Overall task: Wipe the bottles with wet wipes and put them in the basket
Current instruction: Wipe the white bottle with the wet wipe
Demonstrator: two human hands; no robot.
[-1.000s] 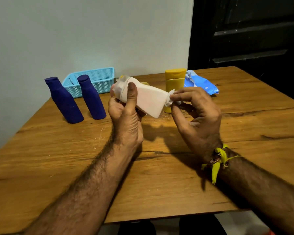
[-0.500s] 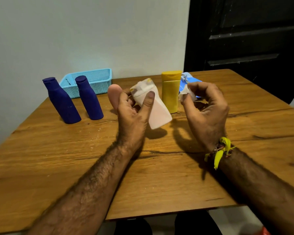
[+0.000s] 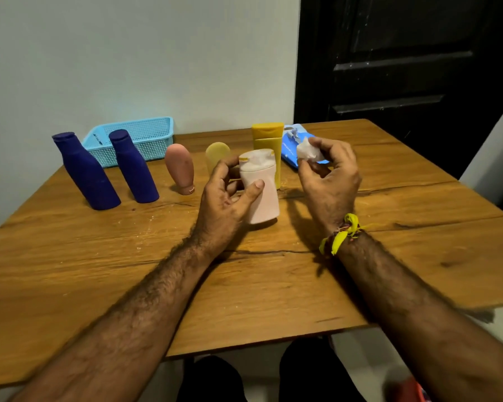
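Observation:
My left hand (image 3: 225, 195) grips a pale pink bottle (image 3: 262, 195) with a white cap, held upright just above the wooden table (image 3: 244, 285). My right hand (image 3: 328, 175) pinches a crumpled white wet wipe (image 3: 308, 150) to the right of the bottle, apart from it. Two dark blue bottles (image 3: 84, 172) (image 3: 134, 166) stand at the left. A salmon tube (image 3: 180, 168), a pale yellow tube (image 3: 217, 158) and a yellow bottle (image 3: 267, 140) stand behind my hands. The light blue basket (image 3: 140, 137) sits at the back left; nothing shows inside it.
A blue pack of wet wipes (image 3: 291, 146) lies at the back right, partly behind my right hand. A grey wall is behind the table and a black door stands at the right. A yellow thread is tied on my right wrist.
My left hand turned the pink bottle from lying sideways to upright and lowered it. My right hand lifted the wipe off the bottle and moved right. The camera view shifted, showing both tubes.

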